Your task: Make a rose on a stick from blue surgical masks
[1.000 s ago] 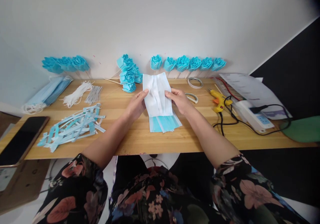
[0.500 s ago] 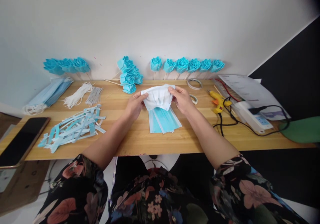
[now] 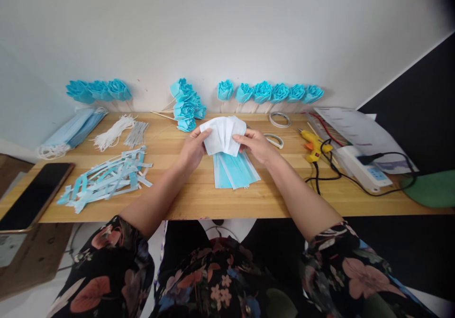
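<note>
Between my two hands I hold a face mask (image 3: 223,135) with its white side up and its pleats partly spread. My left hand (image 3: 193,148) pinches its left edge, thumb on top. The right edge is gripped by my right hand (image 3: 256,143), thumb also on top; the fingers of both hands are partly hidden beneath. Just below the held mask, light blue mask pieces (image 3: 234,173) lie overlapped on the wooden table, their far ends covered from view. No ear loops show on the held mask.
Blue flowers on sticks (image 3: 263,92) lean along the wall. Left are stacked masks (image 3: 73,131), white ear loops (image 3: 113,131), cut strips (image 3: 106,176) and a phone (image 3: 33,195). Right are tape rolls (image 3: 279,119), a yellow glue gun (image 3: 314,145) and a corded power strip (image 3: 366,168).
The held mask has been turned and its pleats now fan out more upright. My right hand has shifted its grip slightly lower and inward. The view has moved a little.
</note>
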The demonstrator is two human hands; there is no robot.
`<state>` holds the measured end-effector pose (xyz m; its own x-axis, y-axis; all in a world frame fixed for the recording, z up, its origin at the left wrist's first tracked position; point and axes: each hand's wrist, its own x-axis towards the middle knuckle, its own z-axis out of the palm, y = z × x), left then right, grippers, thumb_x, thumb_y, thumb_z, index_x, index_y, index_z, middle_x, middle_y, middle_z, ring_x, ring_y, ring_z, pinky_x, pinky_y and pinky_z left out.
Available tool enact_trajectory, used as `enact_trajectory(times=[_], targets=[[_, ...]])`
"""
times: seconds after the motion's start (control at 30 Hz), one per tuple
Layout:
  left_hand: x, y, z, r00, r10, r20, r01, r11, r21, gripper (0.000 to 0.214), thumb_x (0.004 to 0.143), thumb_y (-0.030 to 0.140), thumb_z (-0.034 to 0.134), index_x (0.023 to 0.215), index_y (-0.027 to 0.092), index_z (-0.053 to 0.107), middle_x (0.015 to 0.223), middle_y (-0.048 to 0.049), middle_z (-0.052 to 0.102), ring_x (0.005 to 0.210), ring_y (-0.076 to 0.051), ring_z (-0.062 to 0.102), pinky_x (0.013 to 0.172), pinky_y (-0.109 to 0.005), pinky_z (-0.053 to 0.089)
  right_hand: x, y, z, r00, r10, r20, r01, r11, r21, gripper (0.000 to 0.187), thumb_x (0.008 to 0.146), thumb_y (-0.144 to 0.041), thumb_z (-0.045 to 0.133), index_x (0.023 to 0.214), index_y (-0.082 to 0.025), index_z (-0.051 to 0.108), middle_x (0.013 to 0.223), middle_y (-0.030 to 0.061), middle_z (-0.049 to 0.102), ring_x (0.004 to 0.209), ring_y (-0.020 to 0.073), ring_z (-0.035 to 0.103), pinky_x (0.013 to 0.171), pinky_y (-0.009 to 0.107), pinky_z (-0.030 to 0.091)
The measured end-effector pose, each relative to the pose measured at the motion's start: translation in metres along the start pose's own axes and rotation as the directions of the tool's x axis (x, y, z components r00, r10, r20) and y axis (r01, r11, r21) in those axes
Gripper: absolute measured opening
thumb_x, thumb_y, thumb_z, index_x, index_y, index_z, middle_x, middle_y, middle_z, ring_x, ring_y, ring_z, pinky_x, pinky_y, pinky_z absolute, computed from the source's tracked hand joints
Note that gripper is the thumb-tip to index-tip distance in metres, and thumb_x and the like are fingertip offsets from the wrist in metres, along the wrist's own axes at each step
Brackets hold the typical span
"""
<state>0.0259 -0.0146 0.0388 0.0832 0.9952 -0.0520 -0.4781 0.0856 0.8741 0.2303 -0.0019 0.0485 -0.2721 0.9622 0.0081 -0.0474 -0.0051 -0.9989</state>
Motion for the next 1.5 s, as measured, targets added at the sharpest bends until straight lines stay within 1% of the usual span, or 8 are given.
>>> enact_trajectory(times=[0.23, 0.8, 0.97, 1.03, 1.13, 1.3, 1.4, 1.5], targets=[[-0.003, -0.002, 0.002, 0.99, -0.03, 0.139, 0.016, 0.995, 0.097, 0.053, 0.064, 0.033, 0.089, 0.112, 0.02, 0.072, 0.084, -0.0016, 0.07, 0.065, -0.013, 0.059, 0.055, -0.024, 0.044, 0.003, 0.001, -0.002, 0.994, -0.044, -0.099, 0.051, 0.997, 0.065, 0.042, 0.06, -0.055, 0.09, 0.076, -0.019, 0.074, 0.067, -0.0012, 0.068, 0.06, 0.0117, 0.057, 0.054, 0.026, 0.043], [-0.001, 0.002, 0.002, 0.989, 0.112, 0.094, -0.117, 0.992, 0.05, 0.049, 0.064, 0.024, 0.08, 0.111, 0.024, 0.066, 0.084, 0.002, 0.064, 0.065, -0.011, 0.053, 0.054, -0.024, 0.039, 0.008, 0.004, -0.006, 0.977, -0.101, -0.188, 0.112, 0.992, 0.049, 0.045, 0.065, -0.062, 0.086, 0.072, -0.02, 0.071, 0.062, -0.0004, 0.062, 0.057, 0.0112, 0.054, 0.048, 0.024, 0.043], [-0.001, 0.006, 0.0, 0.991, 0.081, 0.107, -0.08, 0.997, -0.016, 0.043, 0.068, 0.024, 0.08, 0.108, 0.023, 0.065, 0.087, 0.0006, 0.066, 0.065, -0.01, 0.055, 0.057, -0.024, 0.042, 0.014, 0.008, -0.016, 0.916, -0.216, -0.339, 0.186, 0.975, -0.119, 0.039, 0.083, -0.061, 0.068, 0.098, -0.024, 0.071, 0.094, 0.0054, 0.074, 0.083, 0.0187, 0.068, 0.061, 0.028, 0.055], [-0.001, 0.008, 0.0, 0.992, 0.076, 0.105, -0.072, 0.997, -0.042, 0.043, 0.069, 0.023, 0.08, 0.109, 0.023, 0.065, 0.09, -0.0004, 0.068, 0.068, -0.011, 0.058, 0.058, -0.024, 0.043, 0.014, 0.008, -0.02, 0.88, -0.356, -0.313, 0.266, 0.917, -0.297, 0.045, 0.085, -0.053, 0.068, 0.123, -0.028, 0.066, 0.124, 0.0078, 0.072, 0.112, 0.0246, 0.068, 0.083, 0.037, 0.06], [-0.003, 0.01, 0.002, 0.992, 0.073, 0.102, -0.066, 0.996, -0.067, 0.042, 0.07, 0.023, 0.081, 0.109, 0.023, 0.065, 0.093, -0.0014, 0.068, 0.073, -0.012, 0.06, 0.059, -0.024, 0.044, 0.01, 0.004, -0.019, 0.836, -0.539, -0.103, 0.387, 0.712, -0.586, 0.066, 0.084, -0.042, 0.071, 0.146, -0.03, 0.053, 0.158, 0.0086, 0.051, 0.148, 0.0308, 0.045, 0.117, 0.053, 0.044], [-0.007, 0.01, 0.005, 0.99, 0.039, 0.139, -0.034, 0.999, -0.038, 0.044, 0.072, 0.026, 0.083, 0.112, 0.025, 0.066, 0.1, -0.0016, 0.07, 0.075, -0.012, 0.061, 0.063, -0.024, 0.048, 0.001, -0.004, -0.005, 0.815, -0.545, 0.196, 0.492, 0.473, -0.731, 0.059, 0.087, -0.039, 0.071, 0.144, -0.035, 0.059, 0.165, 0.0009, 0.043, 0.16, 0.032, 0.023, 0.13, 0.061, 0.019], [-0.009, 0.008, 0.007, 0.969, -0.004, 0.247, 0.008, 1.0, -0.017, 0.051, 0.072, 0.035, 0.086, 0.118, 0.024, 0.066, 0.102, -0.0037, 0.072, 0.077, -0.014, 0.065, 0.067, -0.028, 0.052, -0.003, -0.004, 0.002, 0.831, -0.524, 0.189, 0.511, 0.583, -0.632, 0.031, 0.088, -0.044, 0.071, 0.118, -0.036, 0.076, 0.149, -0.0001, 0.062, 0.155, 0.0327, 0.036, 0.127, 0.061, 0.026], [-0.008, 0.007, 0.005, 0.963, 0.003, 0.268, -0.006, 1.0, 0.01, 0.056, 0.074, 0.045, 0.086, 0.121, 0.022, 0.066, 0.098, -0.0057, 0.073, 0.083, -0.017, 0.068, 0.071, -0.029, 0.052, -0.005, -0.004, 0.004, 0.864, -0.501, -0.042, 0.435, 0.786, -0.439, 0.026, 0.089, -0.053, 0.07, 0.101, -0.033, 0.08, 0.126, 0.0023, 0.075, 0.138, 0.0322, 0.056, 0.117, 0.053, 0.042]])
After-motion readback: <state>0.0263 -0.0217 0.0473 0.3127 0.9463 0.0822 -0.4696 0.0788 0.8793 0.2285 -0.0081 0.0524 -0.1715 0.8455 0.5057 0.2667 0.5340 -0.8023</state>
